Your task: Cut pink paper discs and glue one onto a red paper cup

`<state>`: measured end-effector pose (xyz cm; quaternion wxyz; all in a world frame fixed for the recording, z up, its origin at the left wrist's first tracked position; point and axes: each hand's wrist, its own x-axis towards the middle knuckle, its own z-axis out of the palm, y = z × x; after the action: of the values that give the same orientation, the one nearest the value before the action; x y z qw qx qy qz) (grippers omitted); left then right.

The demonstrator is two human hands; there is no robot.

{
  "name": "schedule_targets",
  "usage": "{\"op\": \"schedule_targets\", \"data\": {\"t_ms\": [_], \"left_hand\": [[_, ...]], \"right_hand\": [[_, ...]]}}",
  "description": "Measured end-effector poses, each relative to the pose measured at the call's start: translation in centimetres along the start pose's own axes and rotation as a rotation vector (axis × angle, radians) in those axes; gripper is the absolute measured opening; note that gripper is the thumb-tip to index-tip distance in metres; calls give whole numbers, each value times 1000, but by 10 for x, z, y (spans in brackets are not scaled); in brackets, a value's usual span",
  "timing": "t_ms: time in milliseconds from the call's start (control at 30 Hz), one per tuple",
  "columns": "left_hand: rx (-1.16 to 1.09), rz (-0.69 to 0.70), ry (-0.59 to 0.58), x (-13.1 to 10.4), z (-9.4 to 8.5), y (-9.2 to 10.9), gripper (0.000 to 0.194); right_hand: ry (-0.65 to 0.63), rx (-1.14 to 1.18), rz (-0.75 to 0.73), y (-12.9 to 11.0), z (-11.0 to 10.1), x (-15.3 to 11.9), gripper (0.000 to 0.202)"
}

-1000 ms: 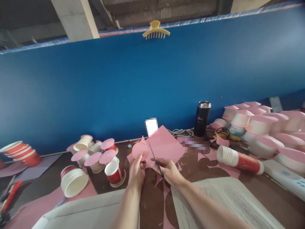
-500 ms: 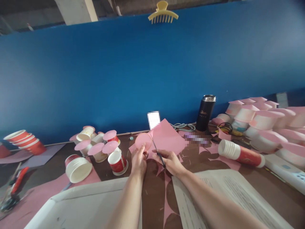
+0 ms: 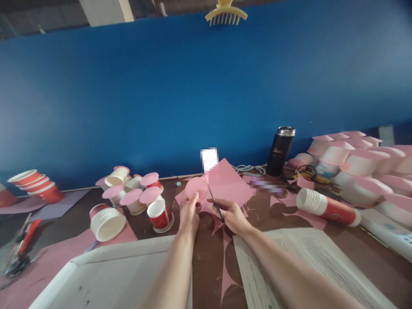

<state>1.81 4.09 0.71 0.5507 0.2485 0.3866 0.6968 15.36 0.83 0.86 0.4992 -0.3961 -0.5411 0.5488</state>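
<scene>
My left hand point(image 3: 190, 212) pinches a round pink disc point(image 3: 196, 189) at its lower edge, thumb on top. My right hand point(image 3: 232, 215) is closed on dark scissors point(image 3: 219, 211), whose blades point up and left beside the disc's right edge. Behind both hands lies a pink paper sheet point(image 3: 230, 182) with a corner pointing away from me. Thin pink offcuts point(image 3: 226, 274) lie on the brown table point(image 3: 206, 262) below the scissors.
Paper cups, several with pink discs point(image 3: 131, 196) on them, stand at the left. Further left are stacked red cups point(image 3: 45, 189) and pliers point(image 3: 24, 249). At the right are a black bottle point(image 3: 280, 152), a fallen cup stack point(image 3: 334, 208) and many pink-topped cups point(image 3: 363, 161). Cardboard point(image 3: 128, 274) lies in front.
The view has shifted slightly, so most things sit a little further right. Both hands keep their holds on the disc and scissors, with hardly any other movement.
</scene>
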Motion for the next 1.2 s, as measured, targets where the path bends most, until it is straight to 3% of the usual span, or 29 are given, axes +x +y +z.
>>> {"op": "schedule_targets", "data": {"t_ms": [500,900,1200], "left_hand": [[54,-3,33,-3,2,-1,37],[53,6,-9,-2,1,-3,36],[33,14,-41,-3,0,-4,35]], "right_hand": [[46,-16,8,-1,0,3,54],[97,-10,54,-10,3,2,57],[78,-49,28,-4,0,3,54]]}}
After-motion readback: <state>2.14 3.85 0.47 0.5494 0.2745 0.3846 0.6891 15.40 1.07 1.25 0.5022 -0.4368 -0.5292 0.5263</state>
